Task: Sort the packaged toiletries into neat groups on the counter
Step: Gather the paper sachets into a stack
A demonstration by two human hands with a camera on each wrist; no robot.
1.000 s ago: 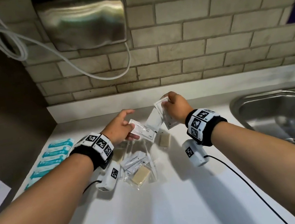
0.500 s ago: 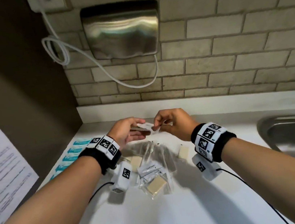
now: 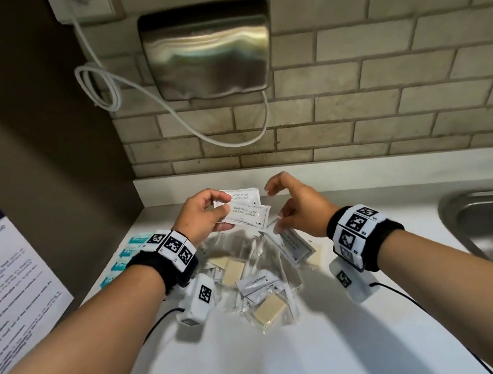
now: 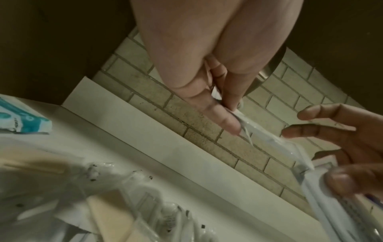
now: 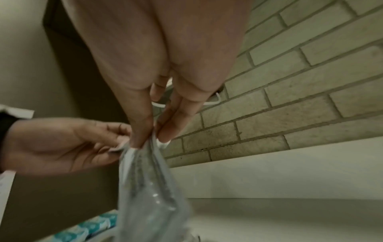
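Step in hand: gathering the shampoo sachets [image 3: 243, 209] into one bundle, lifted above the desk [image 3: 294, 354] near its back edge.
Left hand [image 3: 203, 216]: grip pinches two white sachets marked shampoo with conditioner, thumb over fingers, fanned one on the other.
Right hand [image 3: 300, 207]: thumb and fingertips pinch the top of a further sachet [image 3: 294, 243], which hangs down toward the pile; the index finger is raised free. The right wrist view shows it as a clear-and-white packet, too blurred to read.
Unsorted pile [image 3: 252, 281]: in the middle of the desk below both hands, with wrapped soap bars [image 3: 270, 308], toothpaste packets [image 3: 257, 282] and loose clear wrap, overlapping.
Sorted group: teal packets [image 3: 129, 260] in a row along the left edge of the desk.
Next move, as I judge it: pass the hanging sachet into the left grip, square the edges, then set the bundle on a bare patch of desk apart from the teal row.
Care needed: slick thin sachets may slide from a light pinch.
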